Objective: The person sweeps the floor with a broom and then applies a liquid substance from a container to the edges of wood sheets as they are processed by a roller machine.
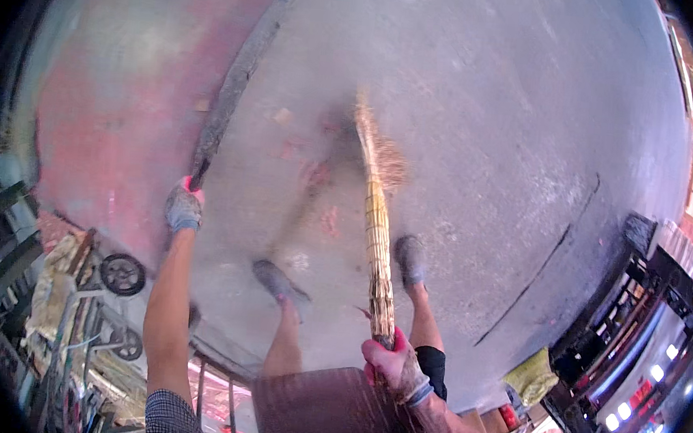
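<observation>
My right hand (397, 369), in a grey and pink work glove, is closed round the lower end of a straw broom (375, 235). The broom points away from me over the grey floor, its bristles blurred by motion. My left hand (184, 206), in a similar glove, is closed round the near end of a long, dark, narrow strip (234, 94). That strip stretches away from me along the border between the pinkish and the grey surface; its material is unclear. Small pale scraps (282, 116) and reddish dust (317, 173) lie between strip and broom.
Both my feet (276, 280) stand on the floor, in grey shoes. A wheeled metal cart (79, 301) is at the lower left. Dark machinery or racking (623, 320) lines the right, beside a yellowish sack (531, 378). A dark brown rounded surface (307, 409) is below me.
</observation>
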A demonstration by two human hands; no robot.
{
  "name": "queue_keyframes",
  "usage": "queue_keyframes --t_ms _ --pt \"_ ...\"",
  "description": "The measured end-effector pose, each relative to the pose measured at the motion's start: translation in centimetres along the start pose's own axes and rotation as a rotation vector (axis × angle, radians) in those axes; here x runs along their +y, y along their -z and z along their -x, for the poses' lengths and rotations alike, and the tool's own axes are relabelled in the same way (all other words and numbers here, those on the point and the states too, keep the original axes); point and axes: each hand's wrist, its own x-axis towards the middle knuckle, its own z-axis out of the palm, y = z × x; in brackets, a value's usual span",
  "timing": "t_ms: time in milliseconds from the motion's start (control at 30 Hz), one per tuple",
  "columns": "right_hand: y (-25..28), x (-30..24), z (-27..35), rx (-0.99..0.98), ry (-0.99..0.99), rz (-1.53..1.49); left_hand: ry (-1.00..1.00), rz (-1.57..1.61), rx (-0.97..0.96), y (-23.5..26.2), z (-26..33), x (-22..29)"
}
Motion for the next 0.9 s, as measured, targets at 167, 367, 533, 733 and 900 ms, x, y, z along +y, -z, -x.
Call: queue_keyframes --t_ms 167,367,533,733,900 --pt "2.9 2.6 6.4 0.077 0.128 -0.007 0.374 -0.098 0.038 14.9 -2.8 -9.3" --pt "8.4 1.4 0.6 0.376 0.200 0.038 0.503 0.425 0.460 19.9 0.2 -26.1" --pt "1.2 0.3 -5.0 0.213 0.075 -0.212 0.554 0.605 0.422 22.9 2.3 -20.7" --pt "-20.4 0.2 -2.2 -0.315 0.021 -0.210 0.663 0.836 0.535 26.6 5.5 -31.9" --pt "-26.6 -2.5 1.0 -0.520 -0.099 -0.225 0.796 0.947 0.544 27.9 4.7 -24.5"
